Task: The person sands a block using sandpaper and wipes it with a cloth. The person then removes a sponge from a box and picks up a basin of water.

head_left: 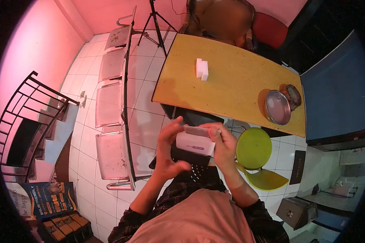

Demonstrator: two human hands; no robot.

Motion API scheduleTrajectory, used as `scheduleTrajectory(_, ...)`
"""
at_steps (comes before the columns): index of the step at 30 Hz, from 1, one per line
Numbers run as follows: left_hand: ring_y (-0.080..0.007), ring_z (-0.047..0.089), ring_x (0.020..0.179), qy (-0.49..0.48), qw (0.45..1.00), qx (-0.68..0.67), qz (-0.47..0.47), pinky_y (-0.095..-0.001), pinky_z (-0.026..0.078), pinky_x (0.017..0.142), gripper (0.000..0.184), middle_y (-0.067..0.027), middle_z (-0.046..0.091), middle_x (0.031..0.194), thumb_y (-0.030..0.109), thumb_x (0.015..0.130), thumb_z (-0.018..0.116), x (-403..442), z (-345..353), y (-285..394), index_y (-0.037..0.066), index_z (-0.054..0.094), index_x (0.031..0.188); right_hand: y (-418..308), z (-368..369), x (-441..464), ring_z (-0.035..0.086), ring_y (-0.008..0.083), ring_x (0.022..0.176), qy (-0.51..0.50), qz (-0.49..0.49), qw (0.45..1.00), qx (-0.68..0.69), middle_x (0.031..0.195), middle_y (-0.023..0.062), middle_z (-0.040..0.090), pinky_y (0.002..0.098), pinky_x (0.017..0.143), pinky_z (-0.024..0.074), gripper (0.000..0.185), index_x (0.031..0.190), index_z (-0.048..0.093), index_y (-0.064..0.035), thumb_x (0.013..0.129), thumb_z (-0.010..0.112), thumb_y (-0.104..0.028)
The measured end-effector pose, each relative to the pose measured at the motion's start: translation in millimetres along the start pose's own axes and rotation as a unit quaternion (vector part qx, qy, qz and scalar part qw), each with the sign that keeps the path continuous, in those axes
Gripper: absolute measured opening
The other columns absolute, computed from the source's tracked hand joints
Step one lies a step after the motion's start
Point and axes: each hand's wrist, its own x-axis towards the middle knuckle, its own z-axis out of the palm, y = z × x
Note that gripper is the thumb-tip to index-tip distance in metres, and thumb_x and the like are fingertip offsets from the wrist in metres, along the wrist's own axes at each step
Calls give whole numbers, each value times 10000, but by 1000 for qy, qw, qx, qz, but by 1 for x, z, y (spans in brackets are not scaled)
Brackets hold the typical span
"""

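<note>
A small white box (194, 143) with blue print on its front and a greyish strip along the top is held up in front of my lap. My right hand (226, 148) grips its right side, the thumb pressed at the upper corner. Around the box's left side is my left hand (167, 150), fingers and thumb spread wide apart; whether a fingertip touches the box I cannot tell. On the yellow table (227, 65) ahead stand white blocks (202, 69), side by side.
A metal bowl (278, 107) sits at the table's right end beside a dark brown object (292, 96). A green chair (254, 149) is close to my right arm. The metal bench (109, 105) stands left, a tripod (156, 28) behind it. A person (225, 20) is beyond the table.
</note>
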Motion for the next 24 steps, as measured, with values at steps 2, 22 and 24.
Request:
scheduleTrajectory(2, -280, 487, 1186, 4, 987, -132, -92, -410, 404, 978, 793, -210, 440, 1327, 615, 794, 607, 0, -1, -2, 26, 399, 1283, 1, -4, 5, 613, 111, 849, -43, -1, 998, 48, 882, 60, 673, 263, 756, 483, 292, 966, 650, -8, 979, 498, -257)
scheduleTrajectory(22, -207, 567, 847, 153, 970, -185, -19, -322, 461, 795, 220, -149, 551, 941, 163, 881, 520, -8, 24, -7, -11, 456, 998, 26, 21, -19, 589, 325, 1012, 42, -221, 972, 60, 1149, 242, 530, 429, 876, 477, 522, 1072, 439, 11, 971, 364, -496)
scheduleTrajectory(24, -215, 566, 878, 119, 980, -159, 1, -324, 456, 818, 249, -149, 552, 949, 149, 856, 542, -10, 28, -6, -19, 460, 1021, 25, 16, -14, 588, 315, 1007, 52, -216, 974, 41, 1131, 235, 538, 412, 870, 476, 534, 1014, 477, 30, 979, 349, -488)
